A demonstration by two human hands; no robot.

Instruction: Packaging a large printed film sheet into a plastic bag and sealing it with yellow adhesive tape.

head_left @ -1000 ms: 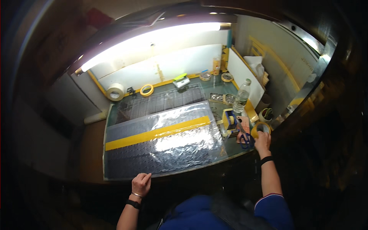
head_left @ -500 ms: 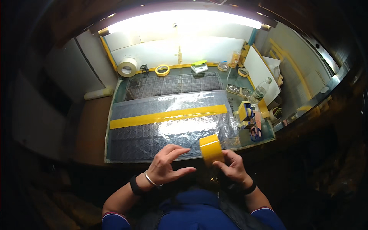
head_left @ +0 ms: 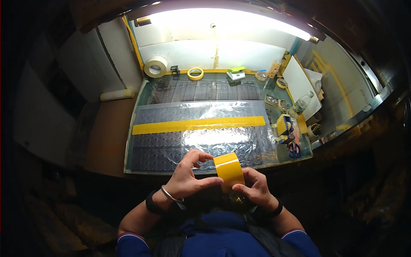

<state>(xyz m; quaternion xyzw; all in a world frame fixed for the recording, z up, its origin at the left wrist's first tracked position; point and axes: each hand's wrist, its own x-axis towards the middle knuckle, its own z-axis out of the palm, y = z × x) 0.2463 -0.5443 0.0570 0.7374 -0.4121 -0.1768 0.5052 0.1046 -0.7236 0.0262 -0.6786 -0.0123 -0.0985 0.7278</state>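
A wide roll of yellow tape (head_left: 230, 171) is held up just off the front edge of the bench. My right hand (head_left: 257, 188) grips its right side, thumb low against the front. At the roll's left side, my left hand (head_left: 185, 174) has its thumb and bent fingers against the edge, in a wide pinch. Beyond the hands lies a shiny clear film (head_left: 158, 149) over a sheet with rows of embossed shapes. Across the film runs a long straight strip of yellow tape (head_left: 197, 124).
A dark patterned sheet (head_left: 205, 91) lies farther back. Along the rear stand a large white tape roll (head_left: 156, 67), a thin yellow roll (head_left: 195, 74) and a green-lidded white device (head_left: 236, 73). At right are a clear bottle (head_left: 302, 103), a tape dispenser (head_left: 283, 125) and blue-handled scissors (head_left: 294, 150).
My left hand has come in from apart to touch the left edge of the yellow roll. The roll and right hand have shifted slightly left. The whole view has tilted a little.
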